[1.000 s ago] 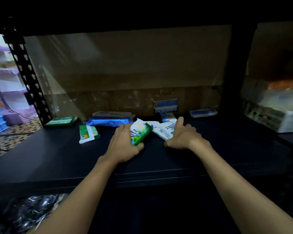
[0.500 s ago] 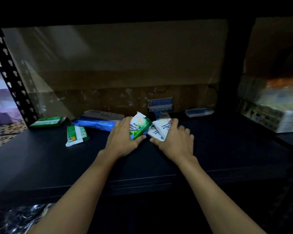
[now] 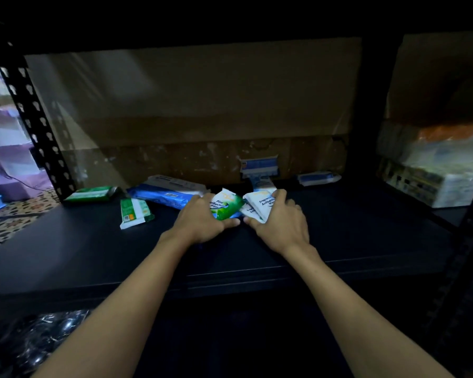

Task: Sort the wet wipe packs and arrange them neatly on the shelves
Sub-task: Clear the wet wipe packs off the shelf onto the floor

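hands (image 3: 202,222) (image 3: 280,223) apparently gripping green pack (image 3: 225,205), white pack (image 3: 262,204)

I see a dim bay of a black metal rack with a perforated upright (image 3: 36,126) at left and a brown cardboard backing (image 3: 191,105). Beyond the upright lie a patterned floor (image 3: 14,214) and what look like purple shelves (image 3: 8,159), blurred. Stacked boxes (image 3: 432,170) fill the right bay.

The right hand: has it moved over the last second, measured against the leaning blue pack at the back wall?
Yes. The right hand has slid left, closing in beneath the leaning blue pack, and now holds the white pack.
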